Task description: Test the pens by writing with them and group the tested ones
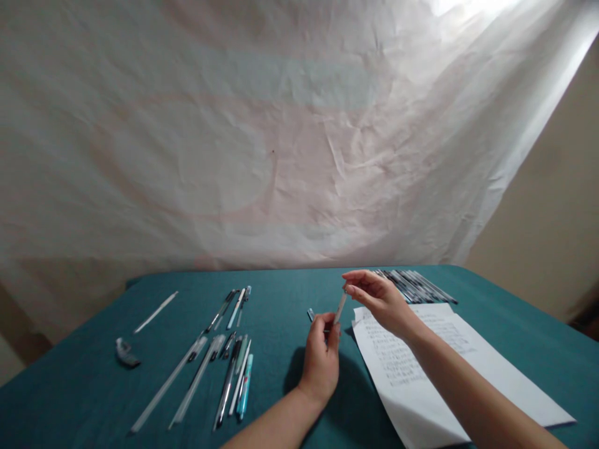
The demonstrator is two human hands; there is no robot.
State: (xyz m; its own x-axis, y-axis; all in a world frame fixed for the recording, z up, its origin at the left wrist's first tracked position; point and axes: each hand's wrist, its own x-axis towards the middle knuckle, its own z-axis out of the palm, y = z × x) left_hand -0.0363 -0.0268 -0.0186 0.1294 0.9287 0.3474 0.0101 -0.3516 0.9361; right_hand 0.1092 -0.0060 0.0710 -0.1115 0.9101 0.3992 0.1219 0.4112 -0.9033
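Note:
My left hand (322, 357) and my right hand (380, 299) hold one slim white pen (340, 308) between them, above the teal table (281, 293). The left fingers pinch its lower end, the right fingertips pinch its upper end. A small dark cap or pen piece (311, 314) lies on the cloth just left of the left hand. Under my right forearm lies a sheet of paper (421, 362) with handwritten lines.
Several pens and pen parts (234, 368) lie spread on the left half of the table, with a thin white refill (156, 312) and a small grey object (125, 353) farther left. A row of dark pens (414, 285) lies at the back right. A creased white sheet (281, 137) hangs behind.

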